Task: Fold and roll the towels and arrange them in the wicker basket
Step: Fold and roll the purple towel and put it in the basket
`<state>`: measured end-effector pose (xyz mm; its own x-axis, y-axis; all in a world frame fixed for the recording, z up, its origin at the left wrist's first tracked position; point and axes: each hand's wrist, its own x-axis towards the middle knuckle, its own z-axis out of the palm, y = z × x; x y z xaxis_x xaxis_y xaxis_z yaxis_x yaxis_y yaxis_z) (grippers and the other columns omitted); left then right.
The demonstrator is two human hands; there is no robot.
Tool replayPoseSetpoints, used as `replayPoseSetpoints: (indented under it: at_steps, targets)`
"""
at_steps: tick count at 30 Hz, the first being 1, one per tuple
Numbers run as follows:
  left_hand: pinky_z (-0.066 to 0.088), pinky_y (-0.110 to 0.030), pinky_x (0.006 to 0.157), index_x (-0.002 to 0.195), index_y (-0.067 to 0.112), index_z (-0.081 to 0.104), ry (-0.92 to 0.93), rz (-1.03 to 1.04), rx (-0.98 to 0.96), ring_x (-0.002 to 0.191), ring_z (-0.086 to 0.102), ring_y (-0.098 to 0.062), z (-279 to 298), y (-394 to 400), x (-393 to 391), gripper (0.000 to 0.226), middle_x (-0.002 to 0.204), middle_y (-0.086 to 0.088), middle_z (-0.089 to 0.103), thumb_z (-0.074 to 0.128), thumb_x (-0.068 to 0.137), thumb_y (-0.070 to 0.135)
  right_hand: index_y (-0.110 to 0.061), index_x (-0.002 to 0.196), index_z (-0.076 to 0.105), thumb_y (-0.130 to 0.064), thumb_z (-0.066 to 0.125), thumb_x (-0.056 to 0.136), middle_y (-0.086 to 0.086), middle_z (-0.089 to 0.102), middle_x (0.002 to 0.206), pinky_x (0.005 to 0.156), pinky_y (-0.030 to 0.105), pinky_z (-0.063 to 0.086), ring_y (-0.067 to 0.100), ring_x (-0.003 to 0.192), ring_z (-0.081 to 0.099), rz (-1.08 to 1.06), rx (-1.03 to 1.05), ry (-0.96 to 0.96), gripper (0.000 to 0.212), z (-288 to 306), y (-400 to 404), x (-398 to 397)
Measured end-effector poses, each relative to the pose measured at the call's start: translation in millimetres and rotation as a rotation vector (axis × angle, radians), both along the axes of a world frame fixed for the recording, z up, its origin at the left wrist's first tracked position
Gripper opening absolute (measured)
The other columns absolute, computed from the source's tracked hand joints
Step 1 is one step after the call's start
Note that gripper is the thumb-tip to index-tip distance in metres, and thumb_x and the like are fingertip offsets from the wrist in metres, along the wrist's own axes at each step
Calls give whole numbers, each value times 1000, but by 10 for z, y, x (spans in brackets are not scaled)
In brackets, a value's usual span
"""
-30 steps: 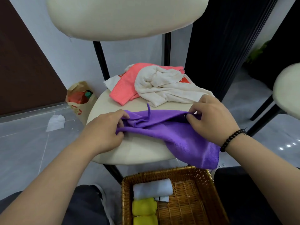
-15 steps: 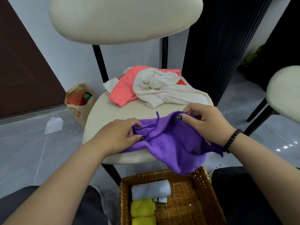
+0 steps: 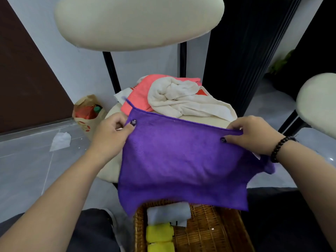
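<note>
A purple towel [image 3: 181,160] hangs spread out flat in the air in front of the chair seat. My left hand [image 3: 111,131] pinches its upper left corner and my right hand [image 3: 252,135] pinches its upper right corner. Its lower edge hangs over the wicker basket [image 3: 209,230] at the bottom. In the basket lie a rolled white towel [image 3: 168,212] and two rolled yellow towels [image 3: 159,233]. On the back of the cream chair seat [image 3: 112,113] lie a crumpled cream towel [image 3: 181,99] and a coral towel [image 3: 140,99].
The chair's padded backrest [image 3: 138,20] looms above, on black posts. A paper bag [image 3: 87,113] with items stands on the floor at left, near a white scrap [image 3: 61,140]. A second chair's seat [image 3: 318,104] is at the right edge. My dark-trousered knees flank the basket.
Both hands have lifted the purple towel off the seat and drawn its top corners apart, so it now hangs open and flat instead of lying bunched.
</note>
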<state>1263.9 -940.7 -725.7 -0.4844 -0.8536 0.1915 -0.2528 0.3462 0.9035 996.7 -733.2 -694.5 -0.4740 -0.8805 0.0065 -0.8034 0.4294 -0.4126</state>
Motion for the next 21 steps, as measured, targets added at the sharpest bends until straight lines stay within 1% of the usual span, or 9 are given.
replayPoseSetpoints:
  at_steps: [2,4,7,11,14,15,17,19,21]
  targets:
    - [33,-34,62,64,24,50,85,94,104,64,43,-20,-17,-17,22,24,64,-5,52,64,82,30,-21,84,73,-25,72,84,-12,61,73,63,16,37,3,70,53,-17,20,7,4,18,28,-55]
    - [37,-37,66,72,24,50,141,184,160,69,49,-21,-33,-50,52,23,71,-9,58,60,92,22,-21,84,72,-22,69,86,-13,60,71,57,11,38,2,69,54,-14,78,12,4,18,42,-92]
    - [44,-39,72,83,26,53,160,227,177,74,58,-20,-3,-91,74,18,81,-4,65,54,96,14,-18,91,73,-19,62,91,-5,65,79,67,22,41,13,76,58,-42,117,5,11,-10,38,-126]
    - [47,-31,68,91,25,60,62,169,196,70,63,-14,21,-101,66,22,86,-2,69,50,98,6,-18,90,70,-11,54,89,-2,65,83,73,25,38,17,83,56,-143,-21,-26,18,-3,-5,-141]
    - [41,-33,70,86,17,64,-194,29,244,74,58,-24,-13,-143,66,28,81,-12,66,47,90,-5,-20,92,69,-10,52,88,0,64,87,74,26,39,18,86,55,-196,-15,-50,20,-25,-38,-193]
    - [38,-33,69,84,15,64,-289,1,250,72,56,-24,-13,-139,69,23,76,-13,63,49,85,-3,-19,93,69,-11,53,88,1,65,90,74,27,41,19,87,56,-205,6,-50,18,-41,-48,-213]
    - [36,-33,68,80,15,66,-383,11,221,68,53,-26,0,-137,86,17,67,-10,61,52,70,12,-19,94,69,-14,55,88,2,66,92,73,28,42,20,88,57,-215,38,-45,16,-56,-54,-235]
    - [39,-35,70,76,17,67,-348,44,182,71,57,-30,41,-163,109,24,70,-17,65,49,60,18,-18,91,70,-13,53,89,-1,65,85,72,27,42,19,88,58,-214,-1,-46,17,-35,-61,-246]
    - [40,-33,70,73,18,66,-234,95,149,70,58,-24,116,-191,112,17,71,-10,67,52,66,12,-19,88,70,-12,56,89,-3,65,83,72,24,41,19,86,58,-208,-124,-36,16,30,-93,-256]
